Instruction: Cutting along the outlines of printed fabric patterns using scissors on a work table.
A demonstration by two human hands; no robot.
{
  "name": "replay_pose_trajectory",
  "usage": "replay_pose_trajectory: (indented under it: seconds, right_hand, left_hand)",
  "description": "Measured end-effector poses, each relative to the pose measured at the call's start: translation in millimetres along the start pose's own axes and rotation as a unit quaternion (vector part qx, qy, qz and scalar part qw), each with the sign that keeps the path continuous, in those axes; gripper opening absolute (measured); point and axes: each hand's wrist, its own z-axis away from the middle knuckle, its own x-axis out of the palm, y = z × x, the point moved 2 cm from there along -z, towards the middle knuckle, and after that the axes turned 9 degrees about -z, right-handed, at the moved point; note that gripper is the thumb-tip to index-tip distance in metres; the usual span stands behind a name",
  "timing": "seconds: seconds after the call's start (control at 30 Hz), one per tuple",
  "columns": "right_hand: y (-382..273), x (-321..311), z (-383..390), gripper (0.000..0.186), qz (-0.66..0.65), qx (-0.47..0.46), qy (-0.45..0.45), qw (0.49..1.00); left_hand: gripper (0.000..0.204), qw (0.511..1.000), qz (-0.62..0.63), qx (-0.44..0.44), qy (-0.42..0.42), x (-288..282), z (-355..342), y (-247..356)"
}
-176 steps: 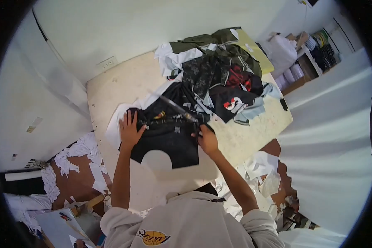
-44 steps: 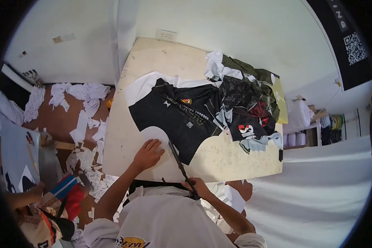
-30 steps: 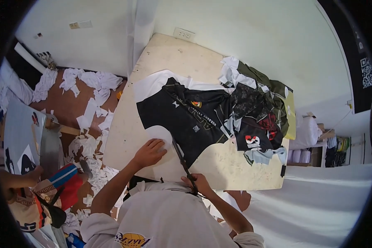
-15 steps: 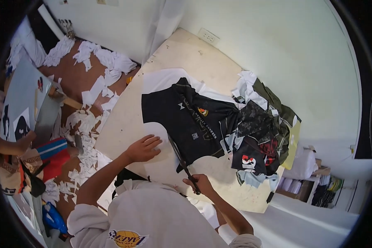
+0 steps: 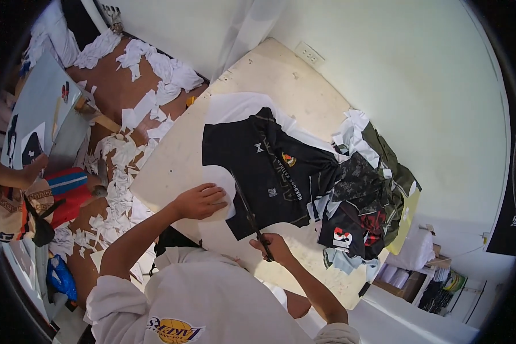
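Note:
A black printed piece of fabric (image 5: 229,140), shaped like a garment panel, lies on the pale table, with white material (image 5: 235,103) showing along its far edge. My right hand (image 5: 271,247) grips a pair of long dark scissors (image 5: 247,211) by the handles. Their blades point away from me along the curved left edge of the black fabric, next to a white area (image 5: 219,175). How far the blades are parted is hard to make out. My left hand (image 5: 200,200) lies flat, fingers stretched, on the white area left of the scissors.
A heap of dark, camouflage and white fabric (image 5: 364,183) sits at the table's right side. White scraps (image 5: 117,166) cover the floor at left. Another person's hand (image 5: 35,166) is by a grey table (image 5: 57,129). A shelf with bundles (image 5: 404,284) stands lower right.
The scissors have moved forward along the black fabric's edge, away from me. My left hand stays flat beside them. The whole view has turned slightly.

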Motion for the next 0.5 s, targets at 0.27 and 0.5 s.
replay_pose_trajectory:
  seconds: [0.27, 0.5]
  right_hand:
    - [-9, 2, -5, 0.048, -0.013, 0.011, -0.002, 1.0]
    - [-8, -20, -7, 0.05, 0.049, -0.012, -0.01, 0.999]
  left_hand:
    - [0.044, 0.999, -0.028, 0.007, 0.043, -8, 0, 0]
    - [0.034, 0.996, -0.063, 0.02, 0.062, 1, 4, -1]
